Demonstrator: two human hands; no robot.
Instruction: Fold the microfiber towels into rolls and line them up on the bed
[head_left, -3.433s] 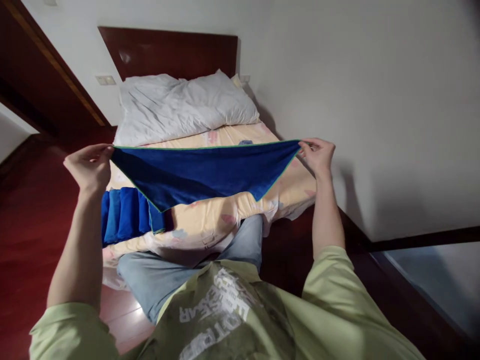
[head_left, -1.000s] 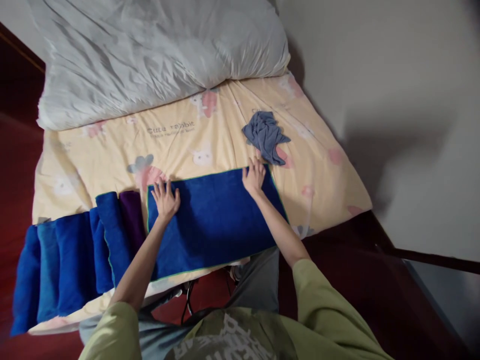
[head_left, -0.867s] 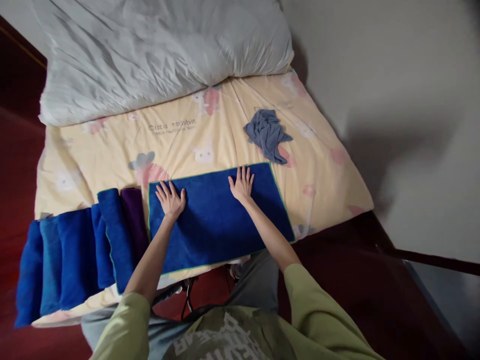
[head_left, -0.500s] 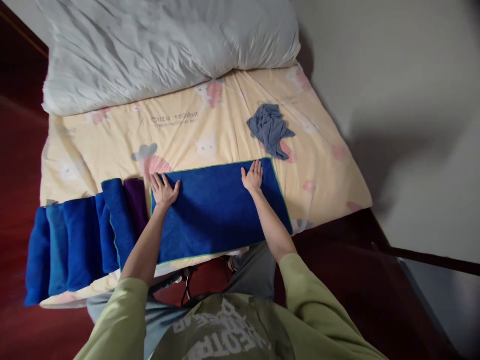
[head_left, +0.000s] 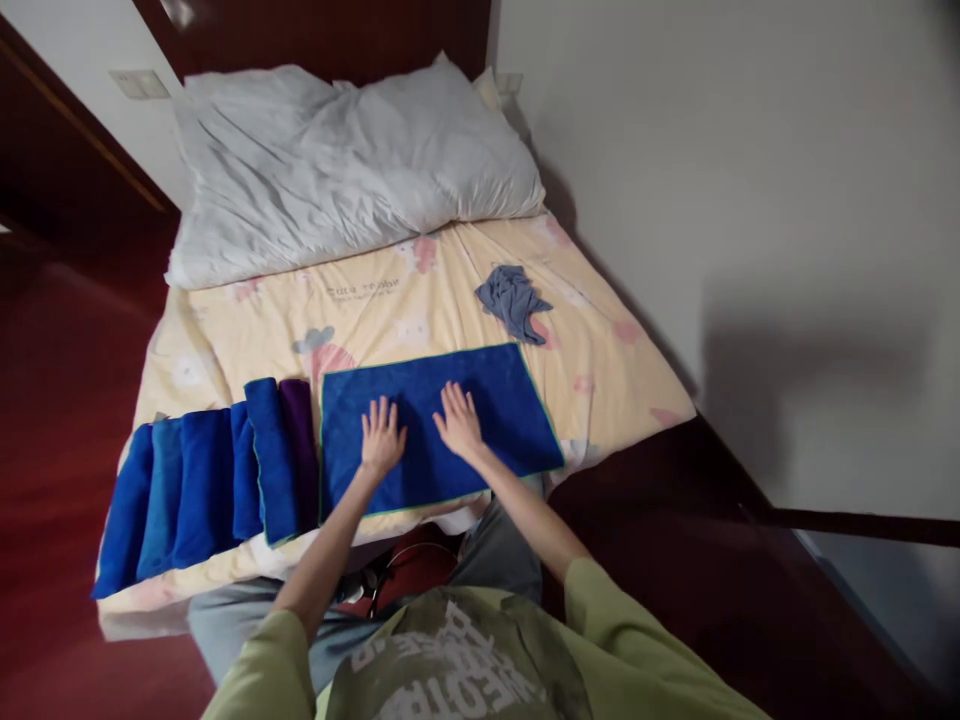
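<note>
Blue towel (head_left: 499, 400) lies spread flat on the yellow printed sheet (head_left: 247, 340) at the near edge of the bed, just beside a row of rolled towels (head_left: 202, 480) on its left, with a crumpled grey cloth (head_left: 514, 298) near its far right corner. Its near hem sits right at the mattress edge, so a pull toward the person would likely drag it off or ruck it on the soft sheet. The left hand (head_left: 381, 442) and right hand (head_left: 459, 425) rest palm-down on it, close together, fingers spread, gripping nothing
</note>
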